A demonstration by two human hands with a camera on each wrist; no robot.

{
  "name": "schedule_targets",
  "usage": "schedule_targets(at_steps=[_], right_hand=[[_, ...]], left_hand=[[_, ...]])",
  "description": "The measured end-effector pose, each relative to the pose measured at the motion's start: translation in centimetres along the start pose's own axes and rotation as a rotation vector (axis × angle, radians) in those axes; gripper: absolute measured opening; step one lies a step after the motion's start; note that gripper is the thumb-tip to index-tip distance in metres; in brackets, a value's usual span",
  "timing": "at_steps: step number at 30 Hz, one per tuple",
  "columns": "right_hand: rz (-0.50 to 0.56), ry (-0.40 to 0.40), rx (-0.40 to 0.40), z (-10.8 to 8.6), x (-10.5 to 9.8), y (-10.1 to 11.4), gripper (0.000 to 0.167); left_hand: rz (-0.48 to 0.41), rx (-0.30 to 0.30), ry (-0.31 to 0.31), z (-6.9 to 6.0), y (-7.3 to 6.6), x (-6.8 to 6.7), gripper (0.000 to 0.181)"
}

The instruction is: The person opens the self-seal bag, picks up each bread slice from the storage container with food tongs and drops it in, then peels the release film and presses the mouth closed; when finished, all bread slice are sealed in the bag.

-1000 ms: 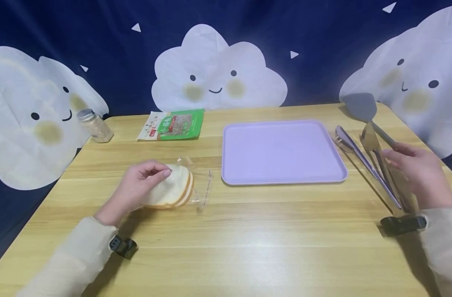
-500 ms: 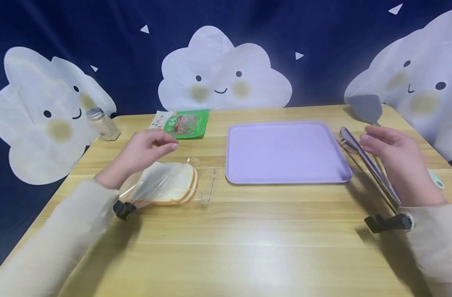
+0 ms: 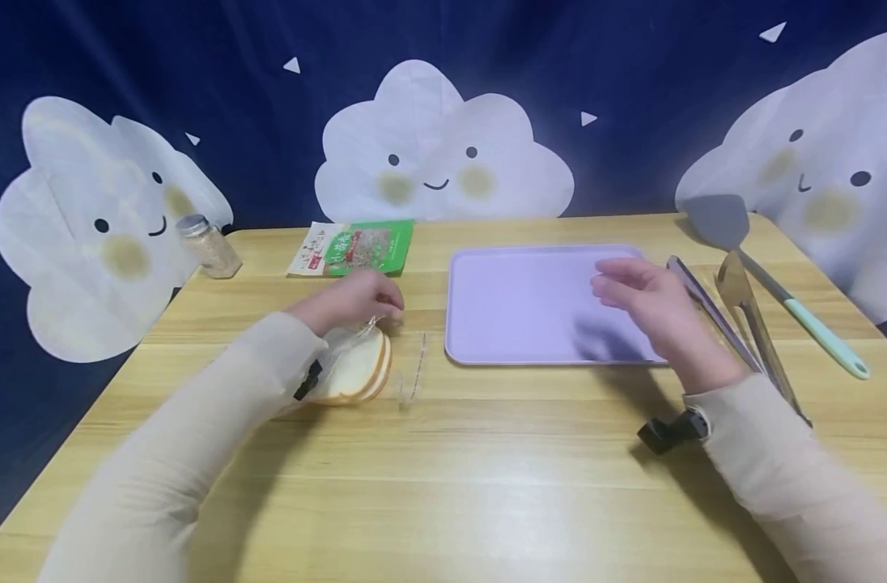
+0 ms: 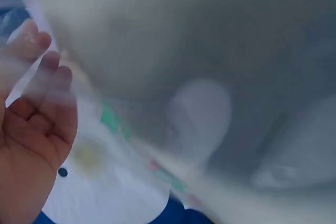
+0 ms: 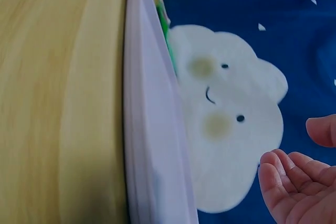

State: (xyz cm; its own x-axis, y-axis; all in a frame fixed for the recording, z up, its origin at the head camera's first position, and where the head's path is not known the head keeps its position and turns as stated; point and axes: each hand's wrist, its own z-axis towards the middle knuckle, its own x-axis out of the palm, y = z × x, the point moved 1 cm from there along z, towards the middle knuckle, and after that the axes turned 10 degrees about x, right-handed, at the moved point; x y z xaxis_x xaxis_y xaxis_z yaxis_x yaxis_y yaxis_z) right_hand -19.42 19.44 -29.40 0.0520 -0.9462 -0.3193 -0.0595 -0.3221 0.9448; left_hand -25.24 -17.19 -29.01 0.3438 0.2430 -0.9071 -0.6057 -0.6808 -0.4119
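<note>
Slices of bread [image 3: 356, 372] lie in a clear plastic bag [image 3: 418, 368] left of centre on the table. My left hand [image 3: 359, 300] hovers over the far side of the bag, its fingers loosely bent. In the left wrist view that hand [image 4: 39, 124] seems to hold nothing, and blurred film fills much of the picture. Over the right part of a lilac tray [image 3: 527, 300] hangs my right hand [image 3: 658, 316]. Its thumb and fingers are apart with nothing between them, as the right wrist view of the hand [image 5: 299, 187] confirms.
Beyond the bread lies a green and white seasoning packet [image 3: 367, 247], with a lidded jar [image 3: 214, 251] farther left. Right of the tray are a turner with a pale green handle [image 3: 825, 336] and long metal utensils [image 3: 753, 316]. A dark cloud-print curtain [image 3: 269, 178] stands behind the table.
My right hand has left the utensils and moved left over the tray. My left hand rose off the bread, then moved right and stays above the bag. The turner's handle is now uncovered.
</note>
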Motion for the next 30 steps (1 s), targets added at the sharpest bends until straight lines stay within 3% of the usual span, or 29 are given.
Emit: schedule_targets(at_steps=[4,8,20,24,30], right_hand=[[-0.055,0.032,0.008,0.1,1.4,0.2,0.046],[-0.115,0.049,0.032,0.1,2.1,0.5,0.046],[-0.064,0.099,0.03,0.6,3.3,0.4,0.044],[-0.066,0.105,0.036,0.6,3.3,0.3,0.043],[-0.048,0.118,0.038,0.6,3.5,0.3,0.042]], left_hand=[[-0.067,-0.033,0.08,0.2,-0.1,1.0,0.008],[-0.093,-0.04,0.102,0.4,-0.3,1.5,0.009],[0.015,0.034,0.154,0.4,-1.0,2.5,0.006],[0.007,0.036,0.118,0.1,-0.5,2.3,0.012],[-0.008,-0.015,-0.002,-1.0,0.0,1.1,0.011]])
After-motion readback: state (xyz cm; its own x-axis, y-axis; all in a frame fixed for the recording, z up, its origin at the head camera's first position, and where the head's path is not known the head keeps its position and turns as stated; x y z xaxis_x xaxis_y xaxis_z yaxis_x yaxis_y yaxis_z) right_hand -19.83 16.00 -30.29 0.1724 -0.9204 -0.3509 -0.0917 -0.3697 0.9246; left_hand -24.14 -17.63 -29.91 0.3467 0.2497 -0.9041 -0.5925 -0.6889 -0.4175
